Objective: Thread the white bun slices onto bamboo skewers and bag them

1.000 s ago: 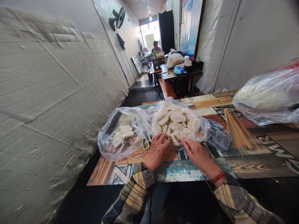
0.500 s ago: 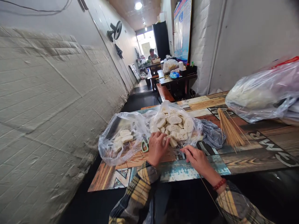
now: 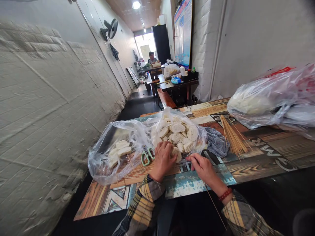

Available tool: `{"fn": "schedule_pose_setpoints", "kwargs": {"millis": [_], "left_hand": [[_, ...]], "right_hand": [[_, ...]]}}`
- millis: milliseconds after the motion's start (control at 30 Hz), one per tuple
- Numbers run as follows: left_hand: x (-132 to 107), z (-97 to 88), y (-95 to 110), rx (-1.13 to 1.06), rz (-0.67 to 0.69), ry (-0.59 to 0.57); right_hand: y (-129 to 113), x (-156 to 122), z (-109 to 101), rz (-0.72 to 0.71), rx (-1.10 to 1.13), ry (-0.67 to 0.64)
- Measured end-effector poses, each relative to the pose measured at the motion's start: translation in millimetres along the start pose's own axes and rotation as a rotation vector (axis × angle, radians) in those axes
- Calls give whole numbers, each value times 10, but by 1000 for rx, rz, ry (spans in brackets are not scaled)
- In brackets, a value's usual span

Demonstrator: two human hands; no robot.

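Note:
My left hand (image 3: 163, 160) is closed around a pale, bread-like oval slice (image 3: 177, 154) at the front of the pile. My right hand (image 3: 201, 167) pinches a thin bamboo skewer (image 3: 214, 205); its long end trails below the hand past the table edge, and its tip points towards the slice. Beyond my hands, an open clear plastic bag (image 3: 157, 126) holds a heap of similar slices (image 3: 177, 137). Green-handled scissors (image 3: 145, 158) lie left of my left hand. Farther left, another clear bag (image 3: 98, 164) bears a few slices (image 3: 123, 149).
A grey cloth (image 3: 218, 141) and a fanned bundle of skewers (image 3: 233, 139) lie to the right on the patterned table (image 3: 197, 183). Stuffed plastic bags (image 3: 265, 98) stand at the far right. A person (image 3: 152, 58) sits at a back table; a wall (image 3: 49, 114) borders the left.
The view has turned slightly to the right. My left hand now has a slice in its fingers, close to the right hand, which keeps pinching the skewer.

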State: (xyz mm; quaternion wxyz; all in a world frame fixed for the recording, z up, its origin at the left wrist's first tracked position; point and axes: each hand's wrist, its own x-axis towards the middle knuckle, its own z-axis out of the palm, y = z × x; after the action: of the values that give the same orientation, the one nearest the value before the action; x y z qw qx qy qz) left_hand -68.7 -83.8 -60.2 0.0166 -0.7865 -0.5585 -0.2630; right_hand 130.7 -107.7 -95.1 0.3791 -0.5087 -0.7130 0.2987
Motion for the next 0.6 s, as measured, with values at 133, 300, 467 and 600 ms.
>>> {"fn": "schedule_pose_setpoints", "kwargs": {"millis": [133, 300, 467, 600], "left_hand": [[-27, 7, -40, -140, -49, -27], [193, -37, -89, -620, -280, 147], [415, -46, -57, -1164, -450, 172], [417, 19, -51, -1390, -534, 173]], "right_hand": [[47, 5, 15, 34, 15, 6], [77, -7, 40, 80, 50, 9], [64, -26, 3, 162, 266, 43], [-10, 4, -126, 187, 398, 131]]}}
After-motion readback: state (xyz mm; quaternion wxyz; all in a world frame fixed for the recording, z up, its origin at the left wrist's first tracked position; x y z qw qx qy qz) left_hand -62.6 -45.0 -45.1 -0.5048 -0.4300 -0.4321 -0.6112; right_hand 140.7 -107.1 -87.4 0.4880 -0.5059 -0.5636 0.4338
